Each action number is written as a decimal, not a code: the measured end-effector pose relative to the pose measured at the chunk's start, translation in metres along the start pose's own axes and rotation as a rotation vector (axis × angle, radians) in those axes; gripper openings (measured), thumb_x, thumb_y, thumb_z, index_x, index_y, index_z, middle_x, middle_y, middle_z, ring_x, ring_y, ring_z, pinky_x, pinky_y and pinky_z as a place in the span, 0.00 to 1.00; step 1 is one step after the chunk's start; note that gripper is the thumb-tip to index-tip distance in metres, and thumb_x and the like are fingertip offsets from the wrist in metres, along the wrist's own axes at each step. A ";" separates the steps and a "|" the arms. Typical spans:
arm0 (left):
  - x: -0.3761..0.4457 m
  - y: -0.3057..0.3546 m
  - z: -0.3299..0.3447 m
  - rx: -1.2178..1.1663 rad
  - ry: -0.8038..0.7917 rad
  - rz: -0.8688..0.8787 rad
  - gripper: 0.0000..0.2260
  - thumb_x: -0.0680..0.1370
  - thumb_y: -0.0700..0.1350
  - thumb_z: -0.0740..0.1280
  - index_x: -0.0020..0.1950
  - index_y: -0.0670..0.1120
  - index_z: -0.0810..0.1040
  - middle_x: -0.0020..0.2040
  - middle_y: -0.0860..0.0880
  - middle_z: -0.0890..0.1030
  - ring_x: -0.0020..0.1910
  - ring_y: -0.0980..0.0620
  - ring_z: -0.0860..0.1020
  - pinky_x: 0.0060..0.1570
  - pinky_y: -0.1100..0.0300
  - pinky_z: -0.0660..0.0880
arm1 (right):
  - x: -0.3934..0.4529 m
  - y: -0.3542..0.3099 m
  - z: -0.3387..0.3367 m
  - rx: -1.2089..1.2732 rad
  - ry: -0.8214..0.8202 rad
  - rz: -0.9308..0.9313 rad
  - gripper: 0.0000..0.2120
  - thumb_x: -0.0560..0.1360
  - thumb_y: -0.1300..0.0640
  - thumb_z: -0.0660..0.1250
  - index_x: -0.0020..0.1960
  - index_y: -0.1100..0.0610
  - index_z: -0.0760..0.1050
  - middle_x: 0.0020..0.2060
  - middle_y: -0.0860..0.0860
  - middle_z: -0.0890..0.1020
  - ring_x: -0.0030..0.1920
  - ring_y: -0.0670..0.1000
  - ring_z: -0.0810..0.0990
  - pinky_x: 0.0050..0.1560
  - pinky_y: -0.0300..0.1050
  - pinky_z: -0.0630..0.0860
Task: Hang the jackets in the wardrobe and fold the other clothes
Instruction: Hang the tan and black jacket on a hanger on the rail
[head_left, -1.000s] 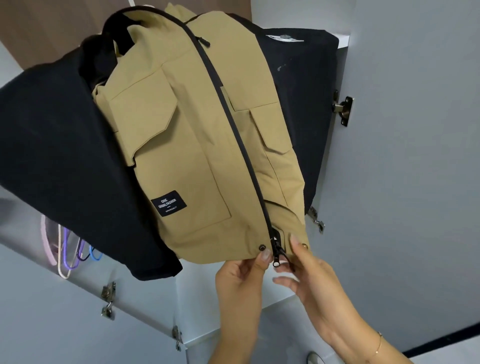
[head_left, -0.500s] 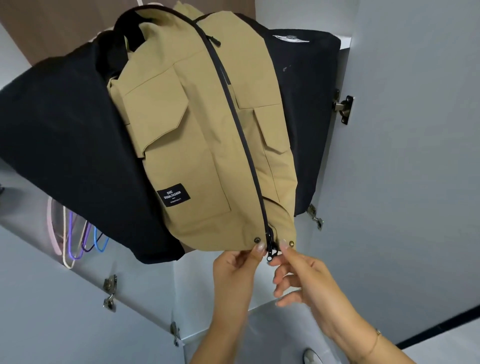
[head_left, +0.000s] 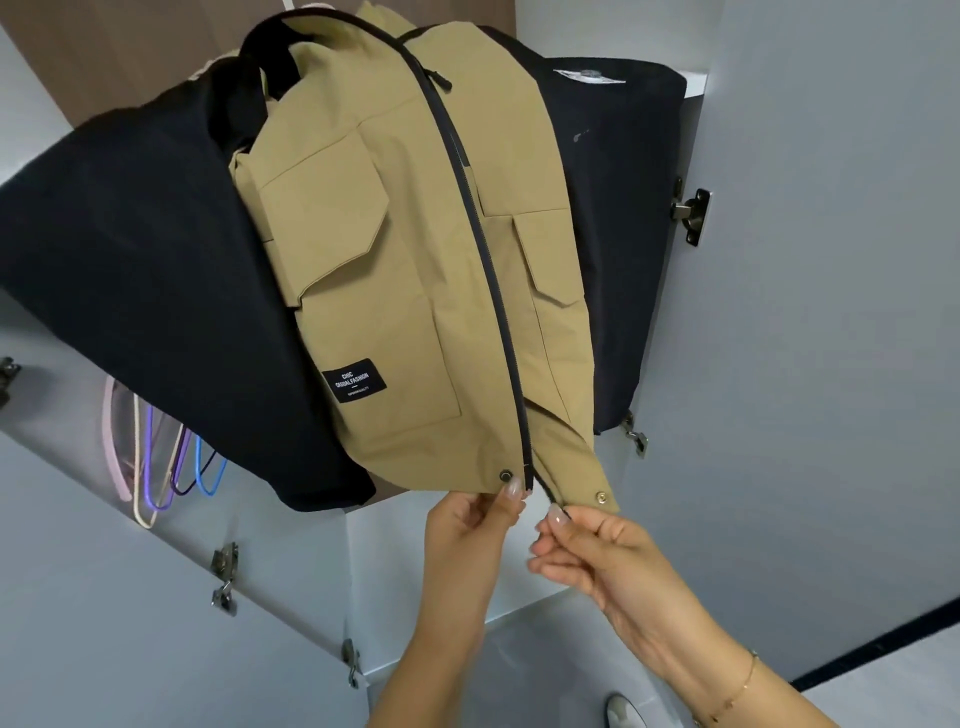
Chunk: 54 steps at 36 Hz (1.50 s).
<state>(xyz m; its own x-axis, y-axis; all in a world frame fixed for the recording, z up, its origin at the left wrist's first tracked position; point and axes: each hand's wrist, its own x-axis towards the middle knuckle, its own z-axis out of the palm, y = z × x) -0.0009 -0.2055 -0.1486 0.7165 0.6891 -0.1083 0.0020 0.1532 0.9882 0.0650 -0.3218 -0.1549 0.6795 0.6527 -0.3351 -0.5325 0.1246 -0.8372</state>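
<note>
At the far left, inside the wardrobe (head_left: 831, 312), a bunch of empty hangers (head_left: 156, 457) in pink, cream, purple and blue hangs low. Next to them hangs a black garment (head_left: 156, 270). In the middle, the tan jacket (head_left: 415, 291) hangs already, zipped down its front with flap pockets either side and a small black label (head_left: 354, 380) on the lower pocket. Another black garment (head_left: 623, 208) hangs behind it to the right.

Below the hem, the left hand (head_left: 467, 525) pinches the jacket's bottom edge just beside the dark snap (head_left: 505, 475), thumb on the front. The right hand (head_left: 597, 540) pinches the other front edge at the bottom of the zip (head_left: 483, 249), where the two sides part slightly; fingers of both hands are curled, not spread.

The jacket looks light, soft but with some crispness, likely a woven shell that slides easily on its hanger. It seems best held at the hem corners as now, or by the shoulders. Tugging hard on the zip end could pull it off the hanger.

The wardrobe holds these three garments and the spare hangers; its door (head_left: 857, 467) stands open at the right.
</note>
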 end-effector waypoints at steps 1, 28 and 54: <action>0.001 -0.001 0.000 0.004 0.010 -0.008 0.06 0.76 0.43 0.70 0.40 0.48 0.84 0.38 0.52 0.85 0.39 0.60 0.82 0.40 0.70 0.75 | 0.001 0.002 0.000 -0.060 0.032 -0.062 0.10 0.75 0.58 0.66 0.39 0.64 0.80 0.33 0.59 0.81 0.33 0.54 0.83 0.34 0.40 0.79; 0.024 0.025 0.027 0.083 -0.388 -0.239 0.16 0.78 0.43 0.68 0.30 0.49 0.84 0.35 0.49 0.83 0.35 0.53 0.82 0.44 0.66 0.79 | -0.006 -0.001 -0.022 -0.663 -0.027 -0.528 0.18 0.76 0.58 0.60 0.28 0.47 0.71 0.37 0.55 0.77 0.45 0.55 0.78 0.44 0.41 0.72; 0.023 0.027 0.046 0.152 -0.167 -0.096 0.10 0.75 0.41 0.71 0.34 0.44 0.85 0.36 0.46 0.85 0.40 0.52 0.84 0.46 0.64 0.78 | 0.010 -0.024 -0.038 0.138 0.034 0.125 0.22 0.63 0.41 0.72 0.43 0.60 0.85 0.35 0.56 0.79 0.34 0.50 0.79 0.49 0.49 0.81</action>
<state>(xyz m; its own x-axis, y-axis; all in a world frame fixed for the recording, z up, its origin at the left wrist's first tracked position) 0.0482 -0.2181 -0.1199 0.8133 0.5480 -0.1954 0.1713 0.0954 0.9806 0.1035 -0.3462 -0.1547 0.6191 0.6440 -0.4494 -0.6767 0.1471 -0.7214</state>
